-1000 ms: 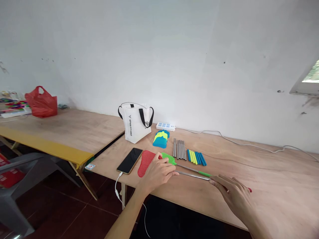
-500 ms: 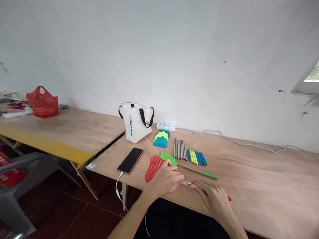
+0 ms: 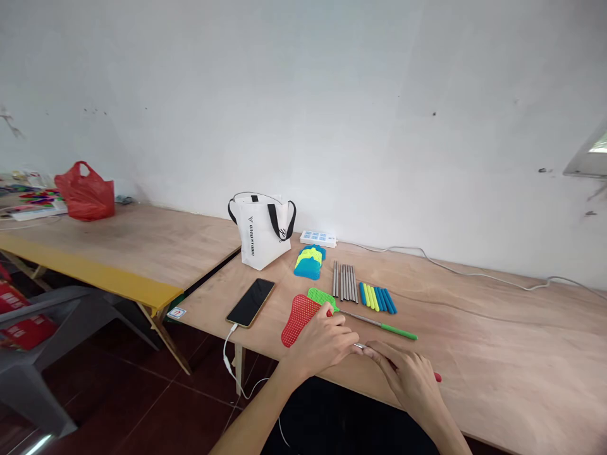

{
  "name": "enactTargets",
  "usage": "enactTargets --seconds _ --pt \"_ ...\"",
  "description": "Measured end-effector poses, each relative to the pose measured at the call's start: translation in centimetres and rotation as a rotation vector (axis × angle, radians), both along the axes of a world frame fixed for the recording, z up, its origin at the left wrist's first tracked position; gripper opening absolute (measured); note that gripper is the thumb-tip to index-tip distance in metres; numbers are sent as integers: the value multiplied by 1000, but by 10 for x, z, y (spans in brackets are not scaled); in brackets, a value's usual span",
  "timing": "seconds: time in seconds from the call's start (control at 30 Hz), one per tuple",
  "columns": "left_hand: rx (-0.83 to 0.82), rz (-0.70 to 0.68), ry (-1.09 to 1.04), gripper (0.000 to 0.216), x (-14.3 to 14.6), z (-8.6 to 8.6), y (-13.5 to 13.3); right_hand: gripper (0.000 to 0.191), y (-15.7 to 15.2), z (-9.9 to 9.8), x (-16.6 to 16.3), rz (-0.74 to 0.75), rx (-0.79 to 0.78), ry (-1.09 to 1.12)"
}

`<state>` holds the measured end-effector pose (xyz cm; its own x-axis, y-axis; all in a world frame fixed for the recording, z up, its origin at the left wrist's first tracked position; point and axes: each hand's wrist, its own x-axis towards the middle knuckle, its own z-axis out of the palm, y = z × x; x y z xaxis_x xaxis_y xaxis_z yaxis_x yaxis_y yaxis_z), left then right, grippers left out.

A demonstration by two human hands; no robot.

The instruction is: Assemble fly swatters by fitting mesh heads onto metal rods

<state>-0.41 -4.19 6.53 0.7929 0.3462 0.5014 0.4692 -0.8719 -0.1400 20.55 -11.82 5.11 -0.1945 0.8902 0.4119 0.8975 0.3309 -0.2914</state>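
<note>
Both hands grip a red fly swatter point(image 3: 300, 318) with a metal rod, near the table's front edge. My left hand point(image 3: 328, 340) is closed round the rod close to the red perforated head. My right hand point(image 3: 403, 368) is closed round the red handle, whose end pokes out past the fingers. Between the hands a short bit of bare metal shows. Just beyond lies a green fly swatter point(image 3: 399, 332), its head partly behind the red one. Farther back are several metal rods point(image 3: 348, 283), yellow and blue handles point(image 3: 378, 297), and stacked blue and yellow swatter heads point(image 3: 309, 263).
A phone point(image 3: 251, 303) with a white cable lies to the left. Behind it stand a white bag point(image 3: 263, 234) and a white power strip point(image 3: 318, 238). A red plastic bag point(image 3: 88, 194) rests on the neighbouring table point(image 3: 142, 243). A grey chair point(image 3: 42, 366) is at lower left.
The gap of bare metal between my hands is slightly shorter, with my left hand a little closer to my right. The whole view has shifted slightly; the other things lie as before.
</note>
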Motion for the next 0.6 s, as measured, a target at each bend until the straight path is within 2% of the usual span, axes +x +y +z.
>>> enactTargets --seconds 0.2,0.4,0.6 --pt "-116 -38 -21 38 -2 -5 8 54 1 0 1 -7 25 -72" --pt "-259 -46 -75 41 -6 -2 10 52 1 2 1 7 22 -102" --pt "-304 13 -132 51 -6 -1 10 48 3 0 2 15 51 -130"
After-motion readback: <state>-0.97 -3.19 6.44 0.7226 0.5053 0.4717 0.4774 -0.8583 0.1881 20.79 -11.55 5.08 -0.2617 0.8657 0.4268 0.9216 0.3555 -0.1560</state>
